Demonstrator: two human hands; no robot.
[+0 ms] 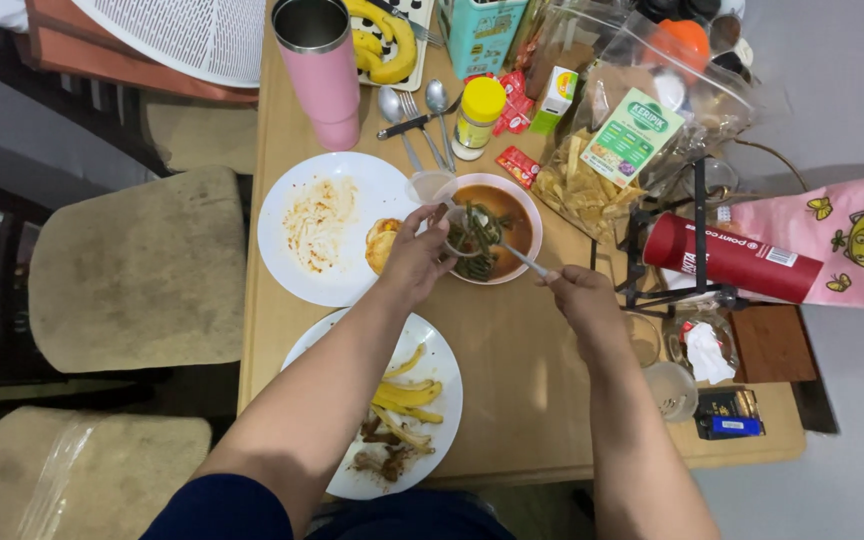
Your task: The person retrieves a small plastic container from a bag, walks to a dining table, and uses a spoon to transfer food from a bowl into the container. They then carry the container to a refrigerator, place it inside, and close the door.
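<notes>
Right fingers (557,283) pinch spoon (512,252), tip in soup bowl (530,215)

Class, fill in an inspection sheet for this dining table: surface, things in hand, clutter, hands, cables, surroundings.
Surface: wooden table, crowded at the far end.
Things in hand: bowl of soup with green vegetables; small clear cup over it; spoon.
Clutter: two white plates, pink tumbler, chip bag, red tube.
Hands: left hand grips the cup; right hand holds the spoon.
Cables: nothing seen.
Surroundings: cushioned chairs on the left.
</notes>
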